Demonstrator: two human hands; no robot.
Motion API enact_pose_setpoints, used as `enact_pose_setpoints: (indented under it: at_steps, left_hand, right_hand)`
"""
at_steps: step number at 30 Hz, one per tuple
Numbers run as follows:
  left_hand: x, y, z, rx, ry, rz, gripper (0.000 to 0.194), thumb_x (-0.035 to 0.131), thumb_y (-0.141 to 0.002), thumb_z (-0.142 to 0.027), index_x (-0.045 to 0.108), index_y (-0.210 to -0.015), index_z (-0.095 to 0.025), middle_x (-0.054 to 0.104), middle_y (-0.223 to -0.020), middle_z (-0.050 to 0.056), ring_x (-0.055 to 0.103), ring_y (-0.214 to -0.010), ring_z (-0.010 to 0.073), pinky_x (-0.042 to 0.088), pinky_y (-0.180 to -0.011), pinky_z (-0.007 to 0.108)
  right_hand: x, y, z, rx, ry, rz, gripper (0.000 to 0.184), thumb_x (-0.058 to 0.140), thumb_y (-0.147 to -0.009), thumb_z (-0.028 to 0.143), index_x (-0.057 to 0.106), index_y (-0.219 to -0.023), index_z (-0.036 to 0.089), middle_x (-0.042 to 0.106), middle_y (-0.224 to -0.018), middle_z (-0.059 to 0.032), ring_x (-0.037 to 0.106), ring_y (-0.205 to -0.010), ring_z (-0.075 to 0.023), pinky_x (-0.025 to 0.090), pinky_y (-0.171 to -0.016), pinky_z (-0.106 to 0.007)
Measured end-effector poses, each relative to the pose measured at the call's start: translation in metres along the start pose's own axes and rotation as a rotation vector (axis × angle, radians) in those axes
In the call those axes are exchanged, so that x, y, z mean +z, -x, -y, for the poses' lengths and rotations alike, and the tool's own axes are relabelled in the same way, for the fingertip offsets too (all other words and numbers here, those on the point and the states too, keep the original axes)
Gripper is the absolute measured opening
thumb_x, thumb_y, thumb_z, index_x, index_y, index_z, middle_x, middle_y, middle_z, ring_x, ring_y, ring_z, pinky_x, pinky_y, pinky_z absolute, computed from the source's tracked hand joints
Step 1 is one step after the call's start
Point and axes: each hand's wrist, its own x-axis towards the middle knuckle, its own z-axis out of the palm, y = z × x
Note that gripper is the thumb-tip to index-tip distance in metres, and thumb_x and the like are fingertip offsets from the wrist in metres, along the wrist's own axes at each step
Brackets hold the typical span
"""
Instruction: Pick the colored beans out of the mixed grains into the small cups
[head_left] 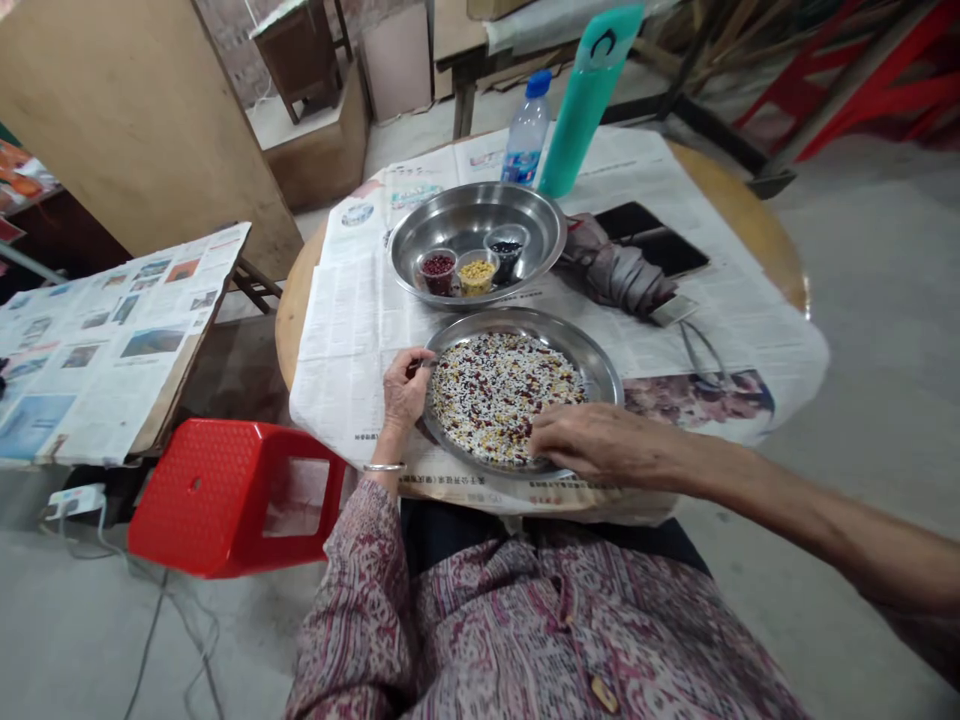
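Note:
A round steel plate near the table's front edge holds a spread of white grains mixed with dark red and yellow beans. My left hand is closed on the plate's left rim, a bangle at its wrist. Over the front right part of the plate, my right hand has its fingertips pressed together down at the grains; what they pinch is hidden. Behind it, a steel basin holds three clear cups: red beans, yellow beans and black beans.
Newspaper covers the round table. A blue-capped water bottle and a tall green bottle stand behind the basin. To its right lie a folded grey umbrella and a dark flat case. A red stool stands at left.

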Motion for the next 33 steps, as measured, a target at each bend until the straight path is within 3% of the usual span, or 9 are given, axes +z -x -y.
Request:
enact_pose_setpoints:
  at_steps: [3, 7, 11, 16, 21, 25, 28, 30, 33]
  left_hand:
    - [0.000, 0.001, 0.000, 0.014, 0.006, 0.000, 0.024, 0.055, -0.072, -0.008, 0.071, -0.086, -0.018, 0.071, -0.088, 0.001, 0.063, -0.084, 0.0154, 0.048, -0.081, 0.027]
    - [0.000, 0.002, -0.001, 0.021, 0.000, -0.009, 0.023, 0.055, -0.072, -0.008, 0.071, -0.086, -0.018, 0.071, -0.088, 0.001, 0.062, -0.082, 0.0150, 0.048, -0.080, 0.026]
    - [0.001, 0.002, -0.005, -0.017, -0.032, -0.017, 0.022, 0.056, -0.073, -0.008, 0.071, -0.086, -0.018, 0.071, -0.087, 0.000, 0.063, -0.084, 0.0151, 0.049, -0.082, 0.026]
    - [-0.001, 0.001, -0.008, -0.029, -0.033, -0.019, 0.021, 0.055, -0.073, -0.010, 0.070, -0.085, -0.018, 0.071, -0.087, 0.000, 0.064, -0.086, 0.0152, 0.050, -0.084, 0.026]
    - [-0.003, 0.001, -0.005, -0.007, -0.076, -0.019, 0.020, 0.056, -0.075, -0.011, 0.070, -0.088, -0.017, 0.070, -0.091, 0.001, 0.064, -0.088, 0.0154, 0.051, -0.085, 0.027]
    - [-0.008, 0.000, -0.011, 0.118, -0.196, -0.073, 0.011, 0.062, -0.082, -0.019, 0.070, -0.089, -0.018, 0.068, -0.111, 0.008, 0.065, -0.104, 0.0202, 0.054, -0.085, 0.031]
    - [-0.017, 0.006, -0.032, 0.362, -0.472, -0.079, 0.005, 0.064, -0.087, -0.020, 0.069, -0.089, -0.021, 0.067, -0.108, 0.008, 0.062, -0.111, 0.0240, 0.050, -0.101, 0.042]
    - [-0.022, 0.016, -0.052, 0.460, -0.633, 0.139, 0.005, 0.065, -0.091, -0.023, 0.068, -0.095, -0.022, 0.067, -0.105, 0.007, 0.062, -0.106, 0.0232, 0.050, -0.100, 0.042]
    - [-0.022, 0.038, -0.078, 0.435, -0.845, 0.553, 0.024, 0.072, -0.090, -0.043, 0.066, -0.097, -0.021, 0.068, -0.100, 0.007, 0.065, -0.095, 0.0231, 0.054, -0.089, 0.038]
  right_hand:
    - [0.004, -0.008, -0.008, 0.049, 0.032, 0.005, 0.027, 0.049, -0.092, 0.013, 0.074, -0.093, 0.023, 0.075, -0.091, -0.0051, 0.067, -0.087, -0.0184, 0.048, -0.079, -0.031]
    - [0.001, -0.037, -0.032, 0.225, 0.150, -0.232, 0.033, 0.048, -0.094, 0.019, 0.075, -0.112, 0.023, 0.075, -0.115, -0.0076, 0.066, -0.105, -0.0225, 0.051, -0.090, -0.036]
    - [-0.004, -0.067, -0.042, 0.400, 0.217, -0.408, 0.034, 0.047, -0.097, 0.027, 0.074, -0.117, 0.019, 0.073, -0.118, -0.0122, 0.061, -0.112, -0.0289, 0.050, -0.095, -0.044]
    - [0.011, -0.088, -0.006, 0.209, 0.174, -0.353, 0.037, 0.055, -0.097, 0.038, 0.070, -0.124, 0.017, 0.066, -0.130, -0.0171, 0.056, -0.120, -0.0327, 0.046, -0.100, -0.051]
    - [0.021, -0.063, 0.011, -0.102, 0.092, -0.237, 0.013, 0.067, -0.086, 0.020, 0.075, -0.097, 0.022, 0.068, -0.124, -0.0097, 0.056, -0.122, -0.0269, 0.043, -0.107, -0.049]
    - [0.013, -0.023, -0.012, 0.020, 0.185, -0.412, 0.019, 0.062, -0.083, 0.007, 0.073, -0.091, 0.020, 0.069, -0.125, -0.0103, 0.057, -0.123, -0.0270, 0.045, -0.107, -0.049]
    - [0.009, 0.000, -0.026, 0.144, 0.195, -0.576, 0.020, 0.055, -0.090, 0.010, 0.072, -0.094, 0.020, 0.072, -0.110, -0.0091, 0.061, -0.111, -0.0247, 0.049, -0.100, -0.044]
    - [0.012, 0.009, -0.029, 0.205, 0.178, -0.650, 0.016, 0.056, -0.093, 0.016, 0.070, -0.089, 0.021, 0.073, -0.098, -0.0076, 0.063, -0.101, -0.0243, 0.049, -0.097, -0.045]
    - [0.022, 0.015, -0.026, 0.248, 0.125, -0.758, 0.015, 0.059, -0.094, 0.023, 0.069, -0.084, 0.022, 0.074, -0.091, -0.0056, 0.065, -0.096, -0.0240, 0.045, -0.104, -0.051]
